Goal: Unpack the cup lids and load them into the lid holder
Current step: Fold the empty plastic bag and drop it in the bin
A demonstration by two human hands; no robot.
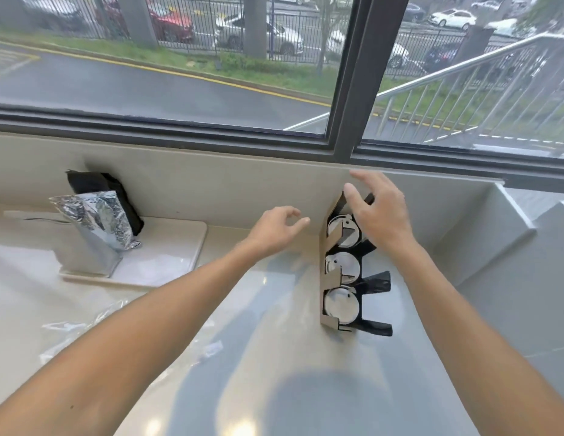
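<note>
The lid holder point(326, 275), a brown cardboard-coloured face with black side fins, stands on the pale counter point(262, 357) against the back wall. White cup lids point(341, 305) fill its three round slots. My right hand point(376, 212) hovers over the top of the holder, fingers spread, holding nothing. My left hand point(276, 228) is just left of the holder's top, fingers loosely curled and apart, also with nothing in it. Clear plastic wrapping point(85, 328) lies crumpled on the counter at the left.
A silver foil bag point(95, 225) and a black bag point(101, 184) stand on a white tray point(167, 262) at the back left. A window runs above the counter's back wall. A step in the counter rises at the right point(501, 228).
</note>
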